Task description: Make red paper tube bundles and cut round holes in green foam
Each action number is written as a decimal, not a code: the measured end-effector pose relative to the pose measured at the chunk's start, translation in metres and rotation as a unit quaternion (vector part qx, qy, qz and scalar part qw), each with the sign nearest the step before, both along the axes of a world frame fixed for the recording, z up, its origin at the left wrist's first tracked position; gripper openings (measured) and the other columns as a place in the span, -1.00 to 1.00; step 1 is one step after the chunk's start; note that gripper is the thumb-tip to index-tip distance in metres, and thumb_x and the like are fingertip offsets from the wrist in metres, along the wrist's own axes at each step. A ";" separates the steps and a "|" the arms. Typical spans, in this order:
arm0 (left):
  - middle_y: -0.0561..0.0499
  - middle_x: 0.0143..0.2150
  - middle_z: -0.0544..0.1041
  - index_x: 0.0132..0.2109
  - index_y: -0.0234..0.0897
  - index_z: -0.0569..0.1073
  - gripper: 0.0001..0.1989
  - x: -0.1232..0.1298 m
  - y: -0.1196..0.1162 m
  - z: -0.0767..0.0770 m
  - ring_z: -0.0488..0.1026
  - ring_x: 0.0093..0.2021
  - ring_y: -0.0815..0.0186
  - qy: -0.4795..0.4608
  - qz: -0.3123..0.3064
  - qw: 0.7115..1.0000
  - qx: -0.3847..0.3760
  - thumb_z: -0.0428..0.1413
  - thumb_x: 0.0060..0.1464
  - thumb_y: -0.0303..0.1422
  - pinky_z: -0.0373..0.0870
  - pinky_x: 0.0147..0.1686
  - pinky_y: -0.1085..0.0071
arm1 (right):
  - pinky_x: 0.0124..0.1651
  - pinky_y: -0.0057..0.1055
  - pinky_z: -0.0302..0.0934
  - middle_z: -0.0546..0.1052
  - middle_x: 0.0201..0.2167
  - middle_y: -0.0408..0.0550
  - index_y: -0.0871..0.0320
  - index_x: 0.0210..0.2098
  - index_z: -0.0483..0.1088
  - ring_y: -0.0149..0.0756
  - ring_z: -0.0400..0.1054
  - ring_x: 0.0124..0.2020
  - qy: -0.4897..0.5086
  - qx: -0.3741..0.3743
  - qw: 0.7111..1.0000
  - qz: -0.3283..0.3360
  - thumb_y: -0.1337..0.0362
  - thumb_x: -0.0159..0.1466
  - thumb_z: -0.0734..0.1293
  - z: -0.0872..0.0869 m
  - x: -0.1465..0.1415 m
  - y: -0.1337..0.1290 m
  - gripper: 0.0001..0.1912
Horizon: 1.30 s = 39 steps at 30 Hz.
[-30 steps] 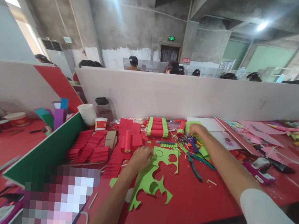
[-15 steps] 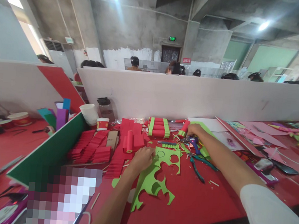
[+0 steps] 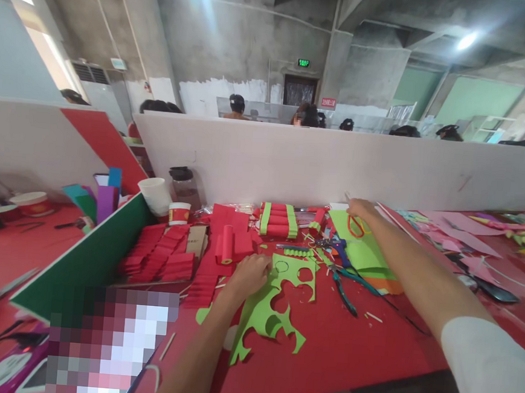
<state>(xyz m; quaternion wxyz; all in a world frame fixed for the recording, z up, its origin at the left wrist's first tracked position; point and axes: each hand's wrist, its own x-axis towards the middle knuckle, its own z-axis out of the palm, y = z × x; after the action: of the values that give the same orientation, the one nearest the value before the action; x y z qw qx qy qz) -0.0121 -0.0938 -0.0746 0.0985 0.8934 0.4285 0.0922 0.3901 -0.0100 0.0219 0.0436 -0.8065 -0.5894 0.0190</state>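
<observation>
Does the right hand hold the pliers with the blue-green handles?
No, the pliers lie on the red table, and the right hand holds scissors with an orange-red handle.

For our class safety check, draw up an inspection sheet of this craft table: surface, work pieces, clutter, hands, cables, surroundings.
Surface: red tabletop, pale sticks scattered.
Work pieces: green sheet with round cut-outs; red rolls banded green.
Clutter: teal-handled pliers, red paper stacks, paper cup.
Hands: left hand at the sheet's edge; right hand holding scissors.
Cables: black cable right of the pliers.
Surroundings: pale partition, people's heads beyond.
</observation>
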 end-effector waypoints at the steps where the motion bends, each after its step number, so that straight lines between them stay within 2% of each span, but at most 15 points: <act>1: -0.11 -0.13 0.57 -0.19 -0.25 0.49 -0.68 0.000 0.000 0.000 0.49 -0.11 0.20 -0.001 0.000 1.000 -0.002 -0.09 0.05 -0.62 0.32 -0.16 0.37 | -0.01 0.01 0.20 0.52 -0.07 0.42 0.29 -0.02 0.46 0.33 0.35 0.05 0.010 0.022 1.000 -0.015 0.16 0.21 0.42 0.006 0.003 -0.002 -0.57; 4: -0.11 -0.15 0.57 -0.21 -0.25 0.49 -0.68 0.000 0.000 -0.001 0.49 -0.12 0.19 -0.010 -0.004 1.000 -0.005 -0.08 0.04 -0.62 0.32 -0.16 0.36 | 0.03 -0.02 0.14 0.50 -0.08 0.41 0.28 0.02 0.39 0.26 0.33 0.06 0.043 0.104 0.993 -0.026 0.18 0.24 0.40 0.023 0.006 -0.005 -0.58; 8: -0.11 -0.14 0.56 -0.20 -0.24 0.48 -0.71 0.001 0.003 -0.002 0.48 -0.13 0.18 -0.071 0.002 0.997 -0.004 -0.07 0.06 -0.59 0.33 -0.15 0.34 | -0.11 -0.23 0.19 0.52 -0.24 0.20 0.21 -0.13 0.39 -0.01 0.37 -0.09 0.130 0.192 0.972 0.041 0.17 0.32 0.32 0.036 -0.012 -0.010 -0.77; 10: -0.10 -0.11 0.55 -0.13 -0.24 0.46 -0.76 0.002 0.004 -0.001 0.48 -0.13 0.20 -0.152 0.009 0.988 -0.011 -0.07 0.16 -0.50 0.34 -0.14 0.34 | -0.26 -0.34 0.21 0.51 -0.34 0.11 0.23 -0.23 0.40 -0.16 0.38 -0.24 0.182 0.208 0.957 0.083 0.15 0.34 0.29 0.033 -0.033 -0.019 -0.77; 13: -0.10 -0.08 0.53 0.02 -0.25 0.39 -0.72 0.005 0.000 0.004 0.48 -0.19 0.24 -0.294 -0.007 0.952 -0.080 -0.08 0.28 -0.26 0.37 -0.20 0.37 | -0.51 -0.48 0.14 0.48 -0.42 -0.06 0.19 -0.19 0.40 -0.39 0.31 -0.49 0.265 0.200 0.933 0.140 0.03 0.37 0.21 0.011 -0.080 -0.040 -0.66; 16: -0.06 -0.13 0.51 0.16 -0.25 0.29 -0.58 0.010 -0.006 0.009 0.46 -0.33 0.33 -0.392 -0.041 0.901 -0.182 -0.07 0.28 -0.11 0.41 -0.30 0.41 | -0.65 -0.55 0.01 0.41 -0.49 -0.16 0.16 -0.13 0.43 -0.49 0.20 -0.61 0.508 0.179 0.818 0.202 -0.02 0.25 0.35 -0.019 -0.135 -0.065 -0.61; 18: -0.01 -0.22 0.50 0.13 -0.25 0.26 -0.57 0.014 -0.009 0.009 0.41 -0.46 0.40 -0.429 -0.054 0.872 -0.231 -0.05 0.26 -0.07 0.38 -0.41 0.44 | -0.69 -0.58 -0.03 0.37 -0.53 -0.20 0.14 -0.17 0.46 -0.50 0.20 -0.62 0.595 0.185 0.756 0.201 0.00 0.15 0.44 -0.038 -0.167 -0.076 -0.61; 20: 0.06 -0.33 0.47 0.00 -0.26 0.27 -0.63 0.017 -0.009 0.007 0.31 -0.58 0.47 -0.463 -0.053 0.845 -0.262 -0.03 0.25 -0.06 0.30 -0.53 0.50 | -0.69 -0.60 -0.03 0.38 -0.54 -0.20 0.12 -0.21 0.48 -0.48 0.23 -0.60 0.658 0.186 0.707 0.180 0.02 0.10 0.47 -0.052 -0.191 -0.082 -0.63; 23: 0.14 -0.43 0.41 -0.15 -0.23 0.22 -0.69 0.017 -0.005 0.004 0.22 -0.67 0.52 -0.514 -0.028 0.809 -0.284 -0.04 0.24 -0.06 0.17 -0.64 0.55 | -0.65 -0.54 0.10 0.45 -0.51 -0.12 0.13 -0.23 0.48 -0.37 0.35 -0.51 0.767 0.165 0.603 0.145 -0.05 0.17 0.40 -0.067 -0.206 -0.088 -0.62; 25: 0.16 -0.44 0.40 -0.16 -0.22 0.21 -0.70 0.017 -0.003 0.004 0.24 -0.68 0.52 -0.534 -0.013 0.795 -0.289 -0.03 0.24 -0.06 0.15 -0.65 0.56 | -0.57 -0.48 0.22 0.49 -0.47 -0.08 0.12 -0.20 0.47 -0.30 0.41 -0.44 0.808 0.127 0.555 0.149 -0.04 0.18 0.39 -0.075 -0.206 -0.094 -0.64; 27: 0.15 -0.44 0.40 -0.16 -0.22 0.22 -0.70 0.017 -0.002 0.003 0.26 -0.67 0.52 -0.543 -0.006 0.789 -0.287 -0.02 0.23 -0.07 0.15 -0.66 0.56 | -0.46 -0.44 0.30 0.52 -0.40 -0.10 0.06 -0.12 0.45 -0.29 0.43 -0.37 0.813 0.086 0.545 0.184 0.09 0.16 0.45 -0.080 -0.201 -0.101 -0.66; 30: 0.16 -0.46 0.38 -0.15 -0.24 0.24 -0.68 0.021 -0.004 0.002 0.25 -0.68 0.52 -0.537 -0.008 0.792 -0.290 -0.01 0.22 -0.06 0.16 -0.66 0.56 | -0.34 -0.42 0.35 0.51 -0.32 -0.15 -0.04 0.03 0.37 -0.31 0.44 -0.30 0.794 0.040 0.554 0.246 0.25 0.09 0.51 -0.085 -0.196 -0.111 -0.48; 34: 0.13 -0.41 0.40 -0.14 -0.24 0.26 -0.62 0.029 -0.007 0.000 0.30 -0.66 0.50 -0.503 -0.025 0.806 -0.311 -0.02 0.21 0.01 0.22 -0.64 0.53 | -0.29 -0.39 0.35 0.48 -0.33 -0.16 -0.07 0.11 0.32 -0.32 0.44 -0.31 0.785 0.063 0.560 0.258 0.19 0.16 0.48 -0.085 -0.199 -0.117 -0.46; 36: 0.08 -0.34 0.44 -0.16 -0.25 0.29 -0.60 0.028 -0.005 -0.002 0.35 -0.60 0.47 -0.478 -0.034 0.825 -0.300 -0.03 0.21 0.02 0.29 -0.58 0.51 | -0.29 -0.39 0.35 0.47 -0.36 -0.16 -0.05 0.10 0.32 -0.33 0.43 -0.34 0.781 0.081 0.570 0.244 0.17 0.19 0.45 -0.082 -0.202 -0.119 -0.50; 39: -0.01 -0.23 0.49 -0.10 -0.27 0.34 -0.62 0.022 0.001 -0.006 0.44 -0.43 0.38 -0.410 -0.040 0.882 -0.228 -0.07 0.26 -0.03 0.40 -0.40 0.44 | -0.37 -0.43 0.32 0.44 -0.41 -0.19 -0.02 0.07 0.34 -0.36 0.40 -0.40 0.776 0.096 0.581 0.228 0.21 0.17 0.46 -0.078 -0.205 -0.119 -0.52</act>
<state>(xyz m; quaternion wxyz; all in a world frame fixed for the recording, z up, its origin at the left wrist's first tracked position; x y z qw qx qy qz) 0.0098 -0.0930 -0.0809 0.4705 0.7448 0.3226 0.3463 0.1856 -0.1289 -0.0559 0.5552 -0.3150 -0.4942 0.5902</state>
